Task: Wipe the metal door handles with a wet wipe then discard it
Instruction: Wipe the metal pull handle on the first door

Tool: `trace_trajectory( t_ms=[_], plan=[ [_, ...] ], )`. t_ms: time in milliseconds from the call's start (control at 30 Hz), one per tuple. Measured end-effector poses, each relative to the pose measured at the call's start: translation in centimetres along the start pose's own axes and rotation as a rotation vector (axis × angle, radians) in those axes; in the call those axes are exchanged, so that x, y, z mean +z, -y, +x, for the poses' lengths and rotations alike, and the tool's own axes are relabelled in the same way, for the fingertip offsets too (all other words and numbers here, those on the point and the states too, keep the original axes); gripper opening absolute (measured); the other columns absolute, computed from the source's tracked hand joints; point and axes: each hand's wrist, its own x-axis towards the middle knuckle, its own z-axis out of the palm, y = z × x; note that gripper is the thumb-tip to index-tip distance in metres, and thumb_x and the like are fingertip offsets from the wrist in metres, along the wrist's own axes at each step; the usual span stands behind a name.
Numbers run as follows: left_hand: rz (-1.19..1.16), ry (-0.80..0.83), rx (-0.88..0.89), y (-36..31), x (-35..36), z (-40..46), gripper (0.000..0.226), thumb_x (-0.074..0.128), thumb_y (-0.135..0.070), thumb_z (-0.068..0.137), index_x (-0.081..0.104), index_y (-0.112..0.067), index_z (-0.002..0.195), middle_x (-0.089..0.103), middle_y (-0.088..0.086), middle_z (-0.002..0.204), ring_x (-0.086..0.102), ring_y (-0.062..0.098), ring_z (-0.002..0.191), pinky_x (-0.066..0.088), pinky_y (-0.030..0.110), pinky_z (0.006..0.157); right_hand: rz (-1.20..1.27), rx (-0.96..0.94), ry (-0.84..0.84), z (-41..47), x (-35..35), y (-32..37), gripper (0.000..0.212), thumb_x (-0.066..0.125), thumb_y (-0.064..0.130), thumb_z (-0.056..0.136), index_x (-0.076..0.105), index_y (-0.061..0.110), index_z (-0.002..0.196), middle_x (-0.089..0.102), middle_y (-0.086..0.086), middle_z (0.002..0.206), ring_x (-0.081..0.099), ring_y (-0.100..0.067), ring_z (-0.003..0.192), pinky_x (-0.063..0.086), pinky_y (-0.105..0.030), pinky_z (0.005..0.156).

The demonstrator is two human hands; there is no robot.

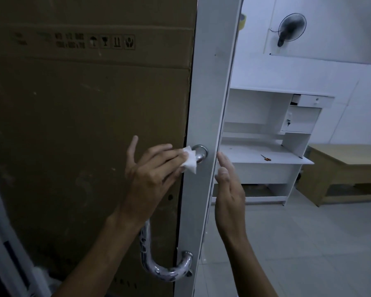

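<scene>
While my left hand (152, 168) pinches the white wet wipe (189, 160) between its fingertips and presses it against the upper mount of the metal door handle (200, 153), the little finger sticks up clear of the rest. My right hand (228, 185) is flat, fingers straight and together, and rests along the outer edge of the white door frame (212, 82), just beside that mount. From the mount I see the chrome handle run down behind my left forearm and curve back into the frame at its lower mount (186, 255). Brown cardboard (84, 103) with shipping symbols covers the door panel to the left. Beyond the door edge I see a white desk (266, 159) with orange-handled scissors (266, 157) on it, a wooden bench (347, 168) near it, and a wall fan (291, 27).
</scene>
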Motion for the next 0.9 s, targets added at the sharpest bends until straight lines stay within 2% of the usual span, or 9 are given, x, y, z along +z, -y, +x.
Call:
trace_trajectory(
  t_ms=[67, 133, 300, 467, 600, 667, 733, 833, 900],
  plan=[
    [0.056, 0.021, 0.016, -1.2, 0.2, 0.6, 0.027, 0.058, -0.031, 0.091, 0.071, -0.021, 0.113, 0.070, -0.007, 0.115, 0.061, 0.015, 0.114, 0.021, 0.061, 0.112, 0.025, -0.036, -0.046, -1.0, 0.2, -0.1, 0.042, 0.031, 0.051, 0.096, 0.045, 0.041, 0.135, 0.049, 0.020, 0.141, 0.041, 0.006, 0.132, 0.037, -0.021, 0.109],
    [0.118, 0.081, 0.016, -2.5, 0.3, 1.5, 0.029, 0.070, -0.027, 0.085, 0.071, -0.021, 0.113, 0.071, -0.006, 0.113, 0.061, 0.018, 0.113, 0.021, 0.063, 0.111, 0.060, -0.030, -0.079, -1.8, 0.4, -0.1, 0.045, 0.031, 0.053, 0.094, 0.047, 0.038, 0.134, 0.052, 0.023, 0.136, 0.046, 0.004, 0.128, 0.040, -0.018, 0.104],
    [0.218, 0.182, 0.104, -3.6, 0.4, 2.8, 0.039, 0.079, -0.021, 0.074, 0.071, -0.020, 0.112, 0.070, -0.002, 0.115, 0.061, 0.023, 0.115, 0.022, 0.070, 0.108, 0.099, 0.013, -0.121, -2.2, 0.5, 0.2, 0.039, 0.031, 0.038, 0.098, 0.050, 0.035, 0.132, 0.055, 0.025, 0.128, 0.049, 0.005, 0.124, 0.042, -0.017, 0.103],
    [0.235, 0.118, 0.196, -1.9, -0.4, 0.9, 0.039, 0.078, -0.018, 0.076, 0.072, -0.021, 0.114, 0.068, -0.006, 0.122, 0.058, 0.023, 0.122, 0.016, 0.071, 0.109, 0.240, 0.075, -0.133, -3.6, 1.1, 1.3, 0.048, 0.034, 0.040, 0.096, 0.058, 0.020, 0.133, 0.062, 0.012, 0.131, 0.054, 0.000, 0.123, 0.044, -0.023, 0.104],
    [0.193, 0.061, 0.189, -1.1, -0.7, 0.0, 0.040, 0.080, -0.019, 0.076, 0.071, -0.022, 0.115, 0.067, -0.006, 0.124, 0.057, 0.023, 0.124, 0.018, 0.070, 0.108, 0.241, 0.115, -0.053, -4.5, 2.6, 2.6, 0.050, 0.035, 0.054, 0.092, 0.059, 0.033, 0.130, 0.059, 0.022, 0.131, 0.051, 0.007, 0.123, 0.042, -0.014, 0.102],
    [0.154, 0.083, 0.172, -1.1, -0.9, 0.1, 0.038, 0.079, -0.022, 0.078, 0.071, -0.023, 0.115, 0.067, -0.008, 0.124, 0.056, 0.021, 0.125, 0.018, 0.069, 0.109, 0.147, 0.088, -0.051, -4.3, 2.9, 3.2, 0.051, 0.030, 0.060, 0.089, 0.047, 0.044, 0.134, 0.045, 0.031, 0.139, 0.039, 0.015, 0.128, 0.033, -0.006, 0.103],
    [0.109, 0.112, 0.157, -1.3, -1.0, 0.5, 0.033, 0.076, -0.027, 0.081, 0.072, -0.024, 0.113, 0.067, -0.009, 0.122, 0.055, 0.020, 0.125, 0.019, 0.069, 0.109, 0.062, 0.034, -0.100, -4.0, 2.7, 3.7, 0.044, 0.028, 0.056, 0.092, 0.040, 0.047, 0.133, 0.039, 0.037, 0.137, 0.033, 0.020, 0.129, 0.028, 0.000, 0.101],
    [0.005, 0.192, 0.161, -1.4, -1.3, 1.2, 0.035, 0.071, -0.027, 0.083, 0.069, -0.021, 0.117, 0.067, -0.007, 0.123, 0.052, 0.021, 0.129, 0.018, 0.071, 0.107, 0.083, 0.001, -0.088, -4.1, 2.7, 3.9, 0.044, 0.029, 0.049, 0.096, 0.048, 0.040, 0.135, 0.047, 0.033, 0.134, 0.040, 0.017, 0.127, 0.032, -0.002, 0.100],
    [-0.092, 0.266, 0.106, -1.2, -1.7, 1.5, 0.043, 0.053, -0.028, 0.086, 0.061, -0.022, 0.128, 0.064, -0.008, 0.128, 0.042, 0.017, 0.137, 0.011, 0.069, 0.112, 0.084, 0.007, -0.037, -4.2, 3.2, 3.9, 0.052, 0.027, 0.051, 0.096, 0.045, 0.034, 0.141, 0.044, 0.033, 0.137, 0.036, 0.019, 0.128, 0.030, 0.000, 0.100]
  ],
)
